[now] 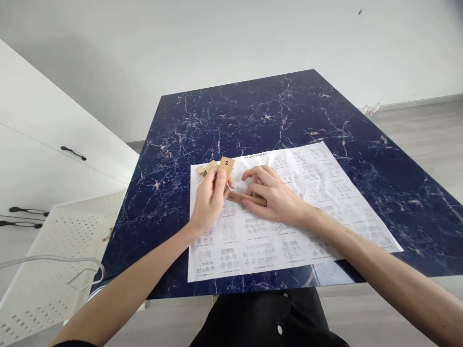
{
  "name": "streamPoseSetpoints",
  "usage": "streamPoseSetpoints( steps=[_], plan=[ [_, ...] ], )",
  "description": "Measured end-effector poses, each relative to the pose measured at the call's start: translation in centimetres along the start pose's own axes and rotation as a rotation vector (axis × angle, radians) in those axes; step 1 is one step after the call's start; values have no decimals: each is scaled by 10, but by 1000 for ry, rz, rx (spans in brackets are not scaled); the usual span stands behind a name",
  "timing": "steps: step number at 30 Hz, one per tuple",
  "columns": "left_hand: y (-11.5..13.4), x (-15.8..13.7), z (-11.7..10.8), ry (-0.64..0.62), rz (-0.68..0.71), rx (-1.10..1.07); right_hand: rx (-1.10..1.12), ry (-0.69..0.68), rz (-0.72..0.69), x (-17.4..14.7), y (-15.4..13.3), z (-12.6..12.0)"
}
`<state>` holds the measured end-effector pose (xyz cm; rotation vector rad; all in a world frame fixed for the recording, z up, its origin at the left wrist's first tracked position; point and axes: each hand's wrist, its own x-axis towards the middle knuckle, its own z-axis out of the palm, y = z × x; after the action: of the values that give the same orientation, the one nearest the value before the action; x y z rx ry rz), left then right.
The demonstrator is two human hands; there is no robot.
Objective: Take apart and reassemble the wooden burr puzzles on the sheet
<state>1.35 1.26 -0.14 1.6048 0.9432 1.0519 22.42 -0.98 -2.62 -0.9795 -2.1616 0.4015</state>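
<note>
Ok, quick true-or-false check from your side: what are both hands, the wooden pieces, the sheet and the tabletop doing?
1. The left hand holds a wooden piece marked 2. True.
2. The right hand touches no wood. False: it grips a second wooden piece.
3. The printed sheet lies under both hands. True.
4. The tabletop is plain white. False: it is dark blue with pale veins.
5. Small wooden blocks sit near the sheet's far left corner. True.
</note>
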Motion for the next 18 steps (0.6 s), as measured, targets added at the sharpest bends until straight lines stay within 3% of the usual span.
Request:
streamPoseSetpoints(
  steps=[11,18],
  plan=[
    [-6,-1,2,3,-46,-20,85,215,114,3,0,-5],
    [-11,-3,1,-44,-19,122,122,140,134,3,-5,-5]
  ],
)
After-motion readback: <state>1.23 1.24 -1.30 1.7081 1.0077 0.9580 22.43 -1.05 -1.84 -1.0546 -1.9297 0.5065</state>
